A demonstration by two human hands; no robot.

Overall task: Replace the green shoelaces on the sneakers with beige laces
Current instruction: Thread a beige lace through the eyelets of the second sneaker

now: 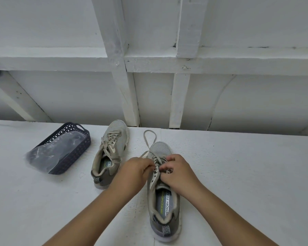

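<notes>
Two grey sneakers stand on the white table. The left sneaker (110, 153) is laced with a beige lace and stands untouched. The right sneaker (164, 197) points away from me. My left hand (133, 172) pinches a beige lace (149, 139) at the shoe's left eyelet row. My right hand (178, 172) has its fingers curled on the lace over the tongue. A loop of that lace lies on the table beyond the toe. No green lace shows.
A dark blue perforated basket (73, 153) lies at the left with a clear plastic bag (50, 151) in it. A white framed wall (149, 96) rises right behind the table's far edge.
</notes>
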